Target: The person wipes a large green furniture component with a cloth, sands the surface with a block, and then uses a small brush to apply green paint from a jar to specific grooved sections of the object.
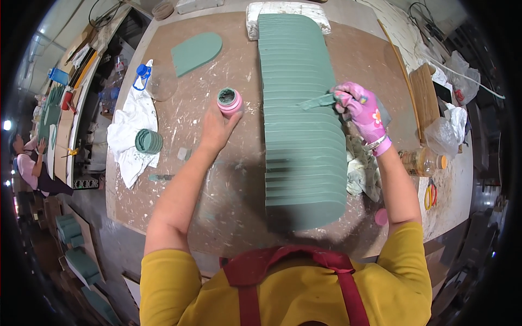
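Note:
Bare and wrapped around a small pink jar (pixel 229 101), my left hand (pixel 218 130) holds it over the table; green paste shows inside its mouth. In a pink flowered glove, my right hand (pixel 361 110) grips a flat green-smeared spatula (pixel 317 101). Its blade lies over a long row of green arch-ended boards (pixel 304 157), packed side by side; whether it touches them I cannot tell. The far end of the row meets a white-wrapped block (pixel 252 22). Left of the jar, farther off, a single green arched board (pixel 198 52) lies flat.
A white cloth (pixel 124 133) bears a green-stained cup (pixel 148 141) on the left, near a clear blue-capped bottle (pixel 157 81). To the right are a crumpled rag (pixel 363 171), an orange-capped bottle (pixel 421 162) and scissors (pixel 430 195). Another person (pixel 33 163) works at the far left.

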